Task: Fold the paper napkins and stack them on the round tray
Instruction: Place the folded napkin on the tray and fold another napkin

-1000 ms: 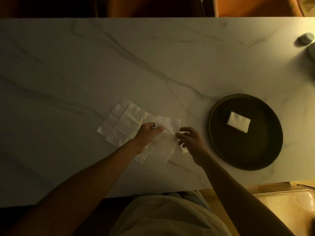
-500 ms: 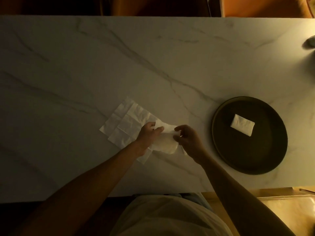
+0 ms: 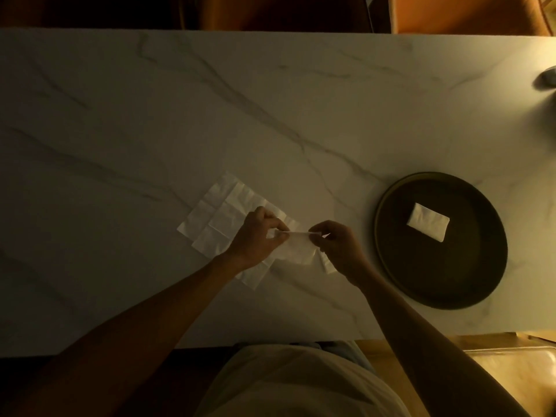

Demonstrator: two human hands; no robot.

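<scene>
I hold one white paper napkin [image 3: 298, 246] just above the marble table, doubled over so its folded edge runs between my hands. My left hand [image 3: 258, 234] pinches the left end of that edge and my right hand [image 3: 338, 245] pinches the right end. Under and left of my left hand lies a loose pile of flat, unfolded napkins [image 3: 219, 219]. To the right sits the dark round tray [image 3: 397, 266], with a single small folded napkin [image 3: 428, 221] lying on it.
The white marble table [image 3: 210, 115] stretches far and left. A small grey object [image 3: 549, 77] sits at the far right edge. Orange chairs stand beyond the far edge. The near table edge runs just above my torso; a clear container [image 3: 517, 374] shows below right.
The napkin in my hands has gone from hanging open to doubled over, its edges brought together. Both hands have drawn a little closer to each other along the fold.
</scene>
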